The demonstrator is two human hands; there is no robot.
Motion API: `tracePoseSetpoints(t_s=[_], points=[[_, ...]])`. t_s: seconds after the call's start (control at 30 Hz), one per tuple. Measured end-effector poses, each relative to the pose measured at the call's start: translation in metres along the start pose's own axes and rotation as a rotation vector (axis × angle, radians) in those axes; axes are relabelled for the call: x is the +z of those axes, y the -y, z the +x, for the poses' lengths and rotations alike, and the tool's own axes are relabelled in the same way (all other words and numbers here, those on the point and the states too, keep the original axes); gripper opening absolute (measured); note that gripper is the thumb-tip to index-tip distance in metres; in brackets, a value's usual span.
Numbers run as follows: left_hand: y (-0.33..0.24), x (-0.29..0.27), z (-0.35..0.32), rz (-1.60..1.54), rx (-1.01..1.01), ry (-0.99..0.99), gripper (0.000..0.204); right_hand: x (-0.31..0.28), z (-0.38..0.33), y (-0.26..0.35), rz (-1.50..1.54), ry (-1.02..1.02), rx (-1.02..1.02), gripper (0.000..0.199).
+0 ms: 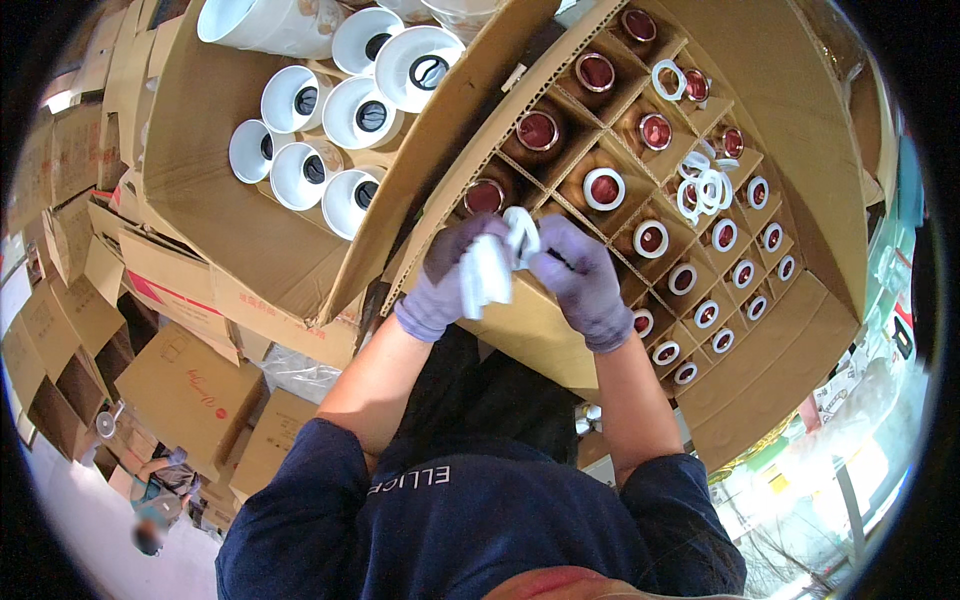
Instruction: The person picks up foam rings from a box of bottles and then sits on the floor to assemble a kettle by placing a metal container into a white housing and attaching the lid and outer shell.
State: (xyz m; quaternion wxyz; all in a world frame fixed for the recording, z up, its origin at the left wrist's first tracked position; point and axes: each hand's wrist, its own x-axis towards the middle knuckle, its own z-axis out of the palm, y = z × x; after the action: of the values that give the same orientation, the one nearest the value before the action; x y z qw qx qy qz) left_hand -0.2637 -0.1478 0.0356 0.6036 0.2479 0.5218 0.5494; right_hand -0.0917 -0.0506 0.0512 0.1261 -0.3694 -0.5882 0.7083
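Observation:
My left hand (452, 268), in a grey-purple glove, is closed around a stack of white plastic rings (485, 277). One white ring (520, 236) stands out between my two hands. Fingers of my right hand (583, 272), gloved alike, are pinched at its edge. Both hands are over the near edge of a divided carton (750, 385). In its cells stand round containers with dark red tops (536, 131). Several of these, like the container (650, 239) right of my right hand, carry a white ring; those along the left side have none. Loose white rings (706, 190) lie on the dividers.
To the left, an open carton (220, 262) holds white cup-shaped pieces (355, 113) with black centres. Its raised flap leans beside the divided carton. More closed cartons (188, 398) are stacked at the far left. Another person (160, 505) is at the lower left.

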Motion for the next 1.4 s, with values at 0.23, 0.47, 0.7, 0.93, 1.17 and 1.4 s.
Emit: tracePoseSetpoints(t_s=[0.23,0.47,0.7,0.93,1.17,1.4], points=[[0.056,-0.027,-0.035,-0.318,-0.253,-0.074,0.038,-0.03,0.066,-0.003,-0.7,-0.572,-0.64,0.011],[0.032,-0.021,-0.038,0.271,-0.027,0.08,0.046,-0.024,0.114,-0.034,-1.252,-0.299,-0.487,0.022],[0.017,-0.022,-0.031,0.198,-0.098,0.103,0.048,-0.028,0.114,-0.039,-1.133,-0.312,-0.407,0.03],[0.027,-0.022,-0.032,0.499,-0.044,0.072,0.03,-0.028,0.121,-0.011,-1.408,-0.184,-0.47,0.046],[0.02,-0.007,-0.032,-0.197,-0.03,0.04,0.035,-0.02,0.017,-0.01,0.101,-0.048,0.114,0.042],[0.064,-0.009,-0.044,-0.278,-0.243,-0.015,0.028,-0.001,-0.035,-0.06,-0.266,-0.463,0.073,0.021]])
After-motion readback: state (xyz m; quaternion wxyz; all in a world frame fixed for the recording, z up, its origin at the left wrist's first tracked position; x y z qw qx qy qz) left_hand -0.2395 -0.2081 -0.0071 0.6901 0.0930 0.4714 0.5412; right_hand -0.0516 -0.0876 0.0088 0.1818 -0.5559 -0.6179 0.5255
